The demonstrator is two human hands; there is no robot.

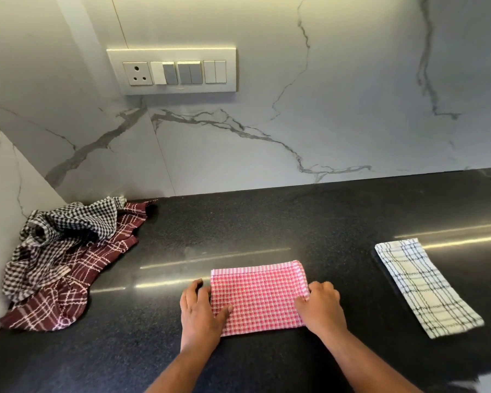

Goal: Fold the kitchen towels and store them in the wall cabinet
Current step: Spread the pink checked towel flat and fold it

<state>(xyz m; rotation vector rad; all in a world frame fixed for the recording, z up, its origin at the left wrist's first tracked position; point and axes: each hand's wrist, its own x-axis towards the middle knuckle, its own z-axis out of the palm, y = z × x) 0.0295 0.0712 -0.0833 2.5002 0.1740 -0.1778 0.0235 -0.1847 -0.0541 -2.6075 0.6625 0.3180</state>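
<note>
A pink checked towel (260,296) lies folded into a rectangle on the black counter (267,222). My left hand (200,313) grips its left edge, thumb on top of the cloth. My right hand (322,306) holds its right edge with the fingers curled over the fold. A white towel with dark plaid lines (425,287) lies folded flat to the right. At the left corner sits a crumpled heap: a black-and-white checked towel (60,236) on top of a maroon plaid towel (68,287). The wall cabinet is out of view.
A marble backsplash (295,123) rises behind the counter, with a switch and socket panel (172,70) on it. A marble side wall (0,208) closes the counter on the left, right beside the crumpled heap.
</note>
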